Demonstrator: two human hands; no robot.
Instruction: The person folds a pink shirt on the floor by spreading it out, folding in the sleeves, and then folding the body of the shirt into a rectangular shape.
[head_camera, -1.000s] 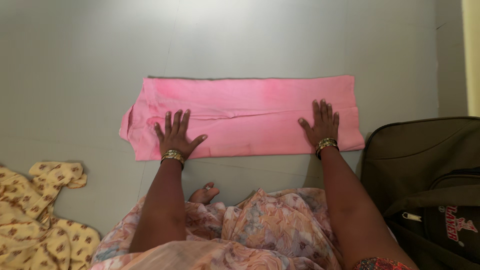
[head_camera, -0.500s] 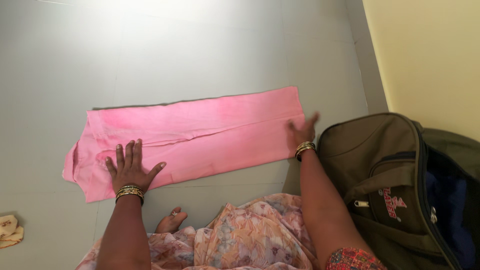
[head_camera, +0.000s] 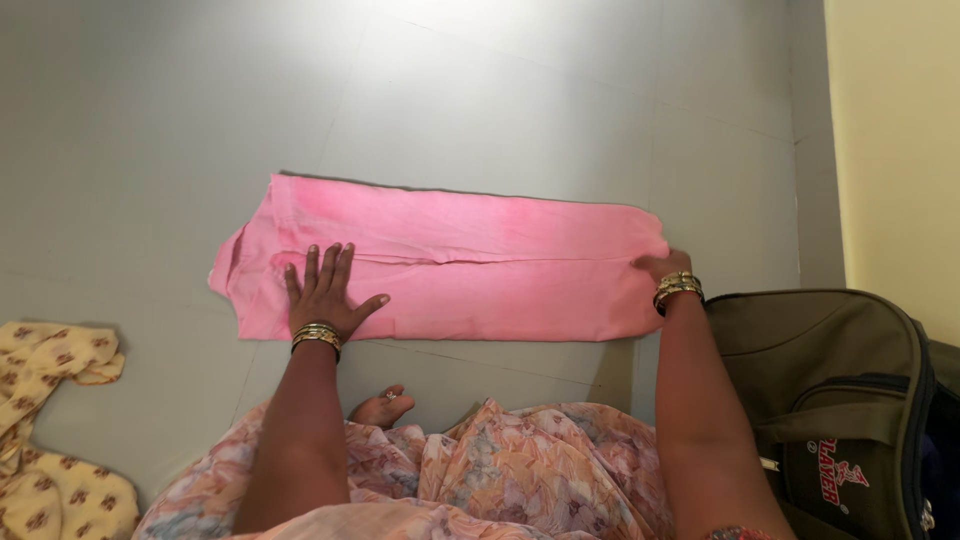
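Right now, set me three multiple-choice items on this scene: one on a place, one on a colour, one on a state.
1. Where does the olive bag lie from the folded cloth?
A. to its right
B. on top of it
C. to its left

2. What colour is the folded cloth?
A. blue
B. pink
C. white

3. How is the left hand?
A. clenched in the air
B. flat on the cloth, fingers spread
C. inside the bag

Answers: 1 A, it sits by the right hand; 2 B, plainly pink; 3 B, palm down on it.
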